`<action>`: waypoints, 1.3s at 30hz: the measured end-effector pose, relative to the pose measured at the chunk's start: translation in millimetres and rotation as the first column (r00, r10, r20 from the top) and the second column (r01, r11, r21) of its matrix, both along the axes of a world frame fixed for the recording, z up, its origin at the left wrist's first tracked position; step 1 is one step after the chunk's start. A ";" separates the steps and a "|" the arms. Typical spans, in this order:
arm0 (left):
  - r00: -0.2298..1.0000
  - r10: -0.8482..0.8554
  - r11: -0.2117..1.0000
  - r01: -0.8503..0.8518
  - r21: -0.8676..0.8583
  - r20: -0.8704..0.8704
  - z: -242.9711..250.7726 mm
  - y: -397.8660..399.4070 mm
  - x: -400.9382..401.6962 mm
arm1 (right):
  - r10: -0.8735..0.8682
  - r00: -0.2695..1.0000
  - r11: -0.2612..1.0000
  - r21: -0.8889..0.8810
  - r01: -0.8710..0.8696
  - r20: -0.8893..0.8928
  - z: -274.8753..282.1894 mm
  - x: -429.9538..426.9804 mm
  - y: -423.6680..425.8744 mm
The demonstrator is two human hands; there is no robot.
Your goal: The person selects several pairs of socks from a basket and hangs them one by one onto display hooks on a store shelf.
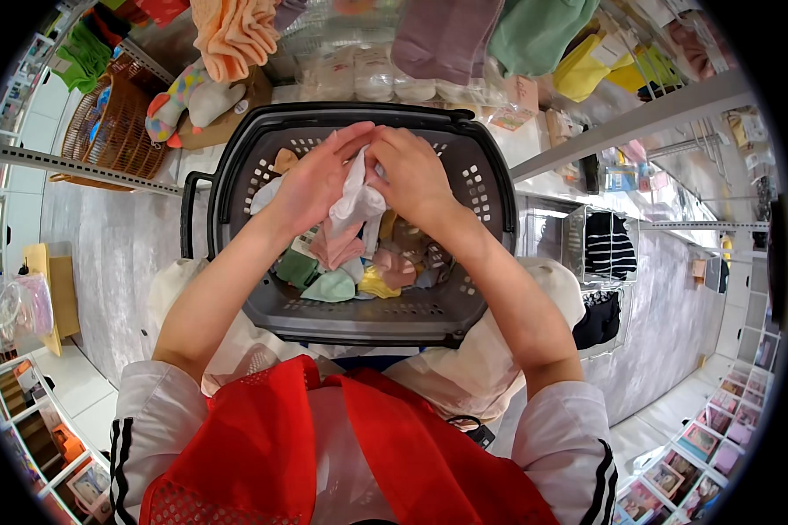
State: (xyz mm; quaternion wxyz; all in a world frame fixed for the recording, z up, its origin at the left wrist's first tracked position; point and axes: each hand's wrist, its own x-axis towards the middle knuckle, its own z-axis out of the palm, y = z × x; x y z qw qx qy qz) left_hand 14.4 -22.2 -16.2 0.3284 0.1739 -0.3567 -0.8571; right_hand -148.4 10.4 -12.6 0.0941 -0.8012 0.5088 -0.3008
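Observation:
Both my hands meet over a dark grey plastic shopping basket, near its far side. A white cloth item, apparently a sock, hangs between them. My right hand has its fingers bent around the upper part of it. My left hand lies against its other side, fingers extended and touching the right fingers; its grip is partly hidden. Below, in the basket, lie small folded cloth items: a pink one, a mint green one, a yellow one, a dark green one and several brownish ones.
Orange socks, mauve socks and green socks hang beyond the basket. A wicker basket and plush toy stand at far left. Metal rack bars flank the space. Wire baskets of dark clothing are at right.

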 end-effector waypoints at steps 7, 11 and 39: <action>0.998 0.031 0.998 -0.033 0.046 0.046 5.0 7.6 -3.9 | 0.048 0.999 0.998 0.028 -0.049 0.013 1.2 -1.3 0.4; 0.998 -0.002 0.999 0.000 0.032 0.059 2.5 8.4 -5.3 | 0.072 0.997 0.997 0.036 -0.070 -0.036 3.4 -0.7 -0.2; 0.723 0.513 0.855 -0.384 -0.348 0.462 16.9 -19.0 16.6 | -0.042 0.777 0.960 0.242 -0.144 0.628 3.5 -13.8 -12.1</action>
